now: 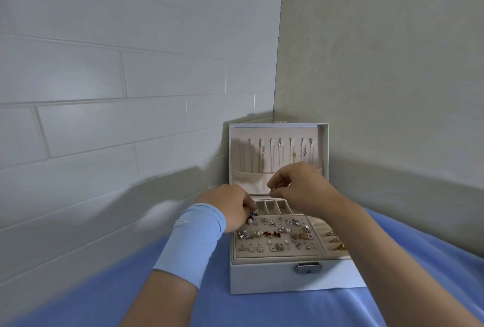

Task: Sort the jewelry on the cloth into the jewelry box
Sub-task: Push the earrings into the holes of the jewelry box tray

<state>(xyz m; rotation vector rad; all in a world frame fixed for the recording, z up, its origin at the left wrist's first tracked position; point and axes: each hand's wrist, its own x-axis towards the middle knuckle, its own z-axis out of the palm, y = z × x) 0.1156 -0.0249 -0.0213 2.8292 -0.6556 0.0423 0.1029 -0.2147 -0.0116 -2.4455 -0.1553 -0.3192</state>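
Tiled wall (104, 77) and plain wall (392, 64) are meeting in a corner close behind the jewelry box (262, 277), which is sitting on the blue cloth (262, 311) in the lower middle of the frame. Its lid (325, 148) is standing upright with necklaces (262, 159) hanging inside. Open cloth is lying to the left, the right and the front of the box, whose latch (308, 267) is facing the camera. The left hand (230, 206), with a pale blue wristband (191, 243) on its forearm, is curling its fingers at the upper left corner of the earring panel (275, 248) and pinching a small dark-and-pearl earring (252, 215). The right hand (301, 187) is hovering over the back of the tray, thumb and forefinger pinching a tiny piece (273, 187) too small to make out. This arm is covering the tray's right rear, and the ring rolls (332, 237) are showing only partly beside it. Both forearms are being cut off by the bottom edge.
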